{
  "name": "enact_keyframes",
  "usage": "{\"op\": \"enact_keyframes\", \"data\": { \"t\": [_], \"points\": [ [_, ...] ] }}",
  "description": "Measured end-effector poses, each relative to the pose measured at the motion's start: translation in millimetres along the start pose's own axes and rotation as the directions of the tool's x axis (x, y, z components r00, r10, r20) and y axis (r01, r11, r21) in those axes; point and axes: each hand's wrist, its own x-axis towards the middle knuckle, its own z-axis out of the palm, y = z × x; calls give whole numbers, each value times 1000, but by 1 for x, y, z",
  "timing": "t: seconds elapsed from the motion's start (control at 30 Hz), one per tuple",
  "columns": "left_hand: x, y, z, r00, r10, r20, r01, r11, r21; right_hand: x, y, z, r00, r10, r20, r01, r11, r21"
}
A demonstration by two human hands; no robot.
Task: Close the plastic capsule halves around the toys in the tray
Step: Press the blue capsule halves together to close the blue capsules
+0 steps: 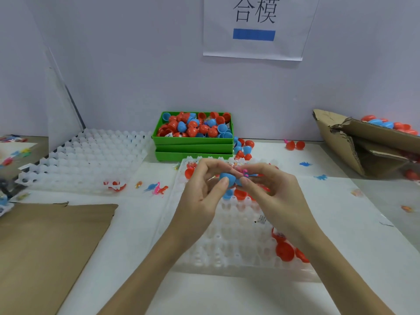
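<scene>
- Nearest the camera, two bare forearms reach forward over the white counter (141, 223); a flat brown cardboard sheet (45, 242) lies on it at the left.
- A clear plastic tray (227, 246) sits below the hands. Red capsule halves (285, 251) rest at its near right edge, and more red and blue halves sit in the cells beneath the hands.
- Left hand (204, 189): fingers curled, thumb and fingertips pinching a blue capsule half (228, 178) held above the tray.
- Right hand (270, 187): fingers curled, fingertips meeting the blue capsule half from the right and pinching a small pink toy (245, 172) at its open side. Whether the toy is inside the half cannot be told.
- Left of the tray, small toy dinosaurs (156, 187) lie loose, with a second, mostly empty tray (91, 155) beyond.
- Behind, stacked green bins (193, 142) hold red and blue capsule halves.
- Far right, a torn cardboard box (363, 144) holds more capsules.
- A paper sign (254, 26) hangs on the wall.
</scene>
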Motion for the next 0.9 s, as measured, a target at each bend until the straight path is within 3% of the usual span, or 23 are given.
{"op": "enact_keyframes", "data": {
  "t": [0.17,0.37,0.47,0.6,0.9],
  "points": [
    [0,0,5,997,-5,-81,6,1000,11,-3,0,6,969,-246,-30,231,938,-261],
    [3,-4,1,948,-167,-269,174,985,3,-3,3,9,935,-354,-32,305,843,-443],
    [4,-5,-2,949,-227,-221,215,974,-77,-3,4,8,932,-355,-71,291,853,-434],
    [4,-2,-3,968,-166,-186,155,985,-72,-2,3,5,933,-352,-72,284,846,-450],
    [2,5,1,987,-53,-150,50,998,-26,-4,2,5,854,-500,143,461,601,-653]
  ]
}}
